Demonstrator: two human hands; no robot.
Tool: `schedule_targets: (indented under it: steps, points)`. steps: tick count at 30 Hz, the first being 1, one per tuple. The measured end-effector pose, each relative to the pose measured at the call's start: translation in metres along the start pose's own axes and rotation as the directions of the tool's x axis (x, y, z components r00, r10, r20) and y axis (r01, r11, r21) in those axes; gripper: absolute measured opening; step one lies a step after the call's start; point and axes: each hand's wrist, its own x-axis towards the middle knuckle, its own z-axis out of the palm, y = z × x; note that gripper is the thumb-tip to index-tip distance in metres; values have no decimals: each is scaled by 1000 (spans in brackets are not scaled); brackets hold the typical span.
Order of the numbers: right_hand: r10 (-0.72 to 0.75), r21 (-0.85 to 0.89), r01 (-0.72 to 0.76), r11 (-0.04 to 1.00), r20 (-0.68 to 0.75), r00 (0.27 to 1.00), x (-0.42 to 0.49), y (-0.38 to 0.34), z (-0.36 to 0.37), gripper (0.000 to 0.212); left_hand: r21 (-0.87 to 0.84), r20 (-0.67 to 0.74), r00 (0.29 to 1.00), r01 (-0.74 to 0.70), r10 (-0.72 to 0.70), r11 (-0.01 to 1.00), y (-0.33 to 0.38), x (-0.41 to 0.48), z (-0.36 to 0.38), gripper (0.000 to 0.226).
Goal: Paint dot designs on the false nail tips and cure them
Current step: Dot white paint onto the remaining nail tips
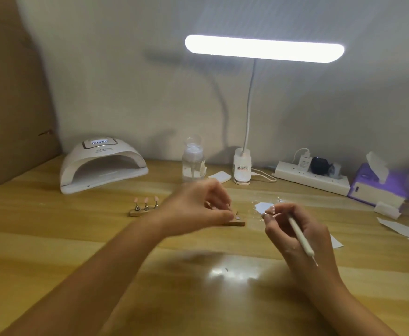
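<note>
At the middle of the desk [77, 238], the left grip [196, 209] pinches a wooden stand [237, 223], seemingly steadying it for dotting, the right grip [283, 226] holds the pen [298, 233] alongside, and 3 pink nail tips [146, 200] wait near the curing lamp [101, 166].

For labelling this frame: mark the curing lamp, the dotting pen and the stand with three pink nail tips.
curing lamp [116, 151]: head view, top of its white dome.
dotting pen [300, 235]: head view, middle of its white shaft.
stand with three pink nail tips [146, 206]: head view, middle holder's metal stem.
</note>
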Motion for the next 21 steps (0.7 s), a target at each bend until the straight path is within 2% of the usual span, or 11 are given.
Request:
schedule_targets:
  steps: [2, 4, 6, 8, 11, 15, 21]
  points:
    - [36, 23, -36, 999, 20, 999, 2, 2, 1, 11, 328, -18, 989, 145, -147, 933, -13, 1, -31, 35]
    - [57, 8, -58, 998, 55, 997, 3, 3, 4, 11, 408, 69, 943, 271, -326, 872, -27, -1, -44, 41]
    - [46, -44, -43, 998, 82, 996, 2, 2, 7, 13, 399, 126, 900, 339, -417, 852, -39, -2, -38, 44]
    - [8, -128, 4, 992, 93, 996, 0, 2, 8, 15, 460, 58, 929, 300, -365, 836, -49, 2, -26, 42]
    - [-34, -194, 53, 980, 99, 994, -2, 2, 5, 14, 508, -56, 981, 189, -186, 840, -62, 9, -9, 40]
    - [-22, -201, 43, 979, 105, 994, -1, 5, 2, 21, 420, -48, 998, 54, -37, 906, -71, 10, -6, 24]
    - [11, -314, 44, 948, 172, 985, -1, 11, -1, 20, 486, -40, 987, -114, 153, 866, -73, 7, -3, 28]
